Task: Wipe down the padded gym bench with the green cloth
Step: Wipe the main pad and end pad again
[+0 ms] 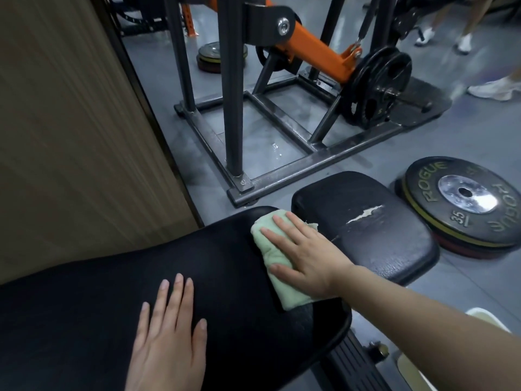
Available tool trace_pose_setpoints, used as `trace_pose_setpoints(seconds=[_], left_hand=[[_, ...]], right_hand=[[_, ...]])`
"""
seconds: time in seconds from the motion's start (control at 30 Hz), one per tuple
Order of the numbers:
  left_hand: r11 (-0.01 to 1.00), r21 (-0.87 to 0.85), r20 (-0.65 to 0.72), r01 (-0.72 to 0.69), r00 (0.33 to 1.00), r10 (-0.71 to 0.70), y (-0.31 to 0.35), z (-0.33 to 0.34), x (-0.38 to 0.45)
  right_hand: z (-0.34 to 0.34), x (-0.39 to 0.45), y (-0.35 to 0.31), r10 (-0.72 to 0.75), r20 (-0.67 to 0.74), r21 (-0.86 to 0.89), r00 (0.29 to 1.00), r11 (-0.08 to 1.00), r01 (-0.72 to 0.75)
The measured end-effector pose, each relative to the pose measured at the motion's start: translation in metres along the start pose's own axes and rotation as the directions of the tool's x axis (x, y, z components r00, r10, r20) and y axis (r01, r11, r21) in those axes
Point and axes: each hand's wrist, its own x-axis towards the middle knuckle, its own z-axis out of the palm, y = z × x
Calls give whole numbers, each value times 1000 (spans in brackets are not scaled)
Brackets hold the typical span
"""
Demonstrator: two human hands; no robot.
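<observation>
The black padded bench [93, 311] fills the lower left of the head view, its long pad running toward me. A folded green cloth [272, 251] lies on the far end of that pad. My right hand [303, 253] presses flat on the cloth with straight fingers spread. My left hand [169, 345] rests flat on the bare pad nearer to me, holding nothing. Beyond the cloth sits the bench's separate smaller pad [363, 224], its black cover torn with a white tear showing.
A steel machine frame [284, 167] with an orange arm and a loaded weight plate [376, 87] stands on the grey floor behind the bench. Stacked Rogue plates [465, 204] lie at right. A wooden wall panel [70, 122] rises at left. Other people's feet show top right.
</observation>
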Motion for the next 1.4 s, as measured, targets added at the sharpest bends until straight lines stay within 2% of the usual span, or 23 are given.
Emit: trace_pose_setpoints(seconds=[0.27, 0.43, 0.6, 0.73, 1.0, 1.13, 1.27, 1.4], left_hand=[[999, 8, -91, -39, 995, 39, -4, 5, 5], [999, 27, -111, -43, 993, 46, -5, 6, 4], [998, -8, -124, -66, 990, 64, -5, 8, 5], [998, -17, -155, -65, 986, 61, -5, 11, 7], [999, -2, -158, -55, 986, 54, -6, 13, 8], [998, -3, -154, -63, 986, 61, -5, 10, 7], [998, -7, -161, -68, 985, 66, -5, 10, 7], [999, -5, -138, -44, 990, 43, -3, 10, 6]], right_hand=[[-7, 41, 5, 59, 37, 93, 998, 994, -62], [-2, 23, -2, 118, 43, 35, 992, 992, -119], [15, -27, -12, 111, -27, -112, 993, 987, -114], [12, -34, -16, 149, 0, -40, 989, 988, -149], [-7, 27, -4, 210, 65, 89, 976, 973, -215], [-5, 23, -7, 242, 9, 87, 970, 967, -241], [9, -22, -16, 220, -76, 77, 973, 974, -214], [27, -56, -22, 233, -301, 131, 925, 971, -202]])
